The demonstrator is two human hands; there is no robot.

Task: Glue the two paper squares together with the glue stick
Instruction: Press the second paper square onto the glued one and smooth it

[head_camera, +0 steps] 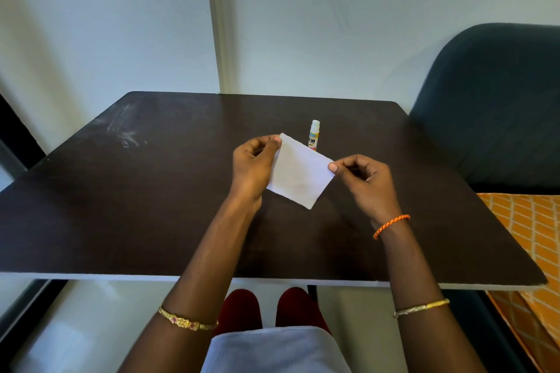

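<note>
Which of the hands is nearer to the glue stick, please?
Roughly equal in this view, perhaps the right. The right hand pinches the paper's right corner, in front of and right of the glue stick. The left hand holds the top-left corner, left of the stick.

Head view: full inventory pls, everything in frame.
paper: one white piece seen, may be two stacked, cannot tell; held above the table's middle by both hands
glue stick: 1, white with yellow label, capped, upright on the table just behind the paper
table: 1, dark brown, pale smudges at far left
chair: 1, dark teal, right of the table
cloth: 1, orange with pale lattice, on the chair seat
wall: pale, behind the table
left hand: pinches the paper's far left corner
right hand: pinches the paper's right corner
bangles: 2, gold, one per forearm
bracelet: 1, orange braid, right wrist
</note>
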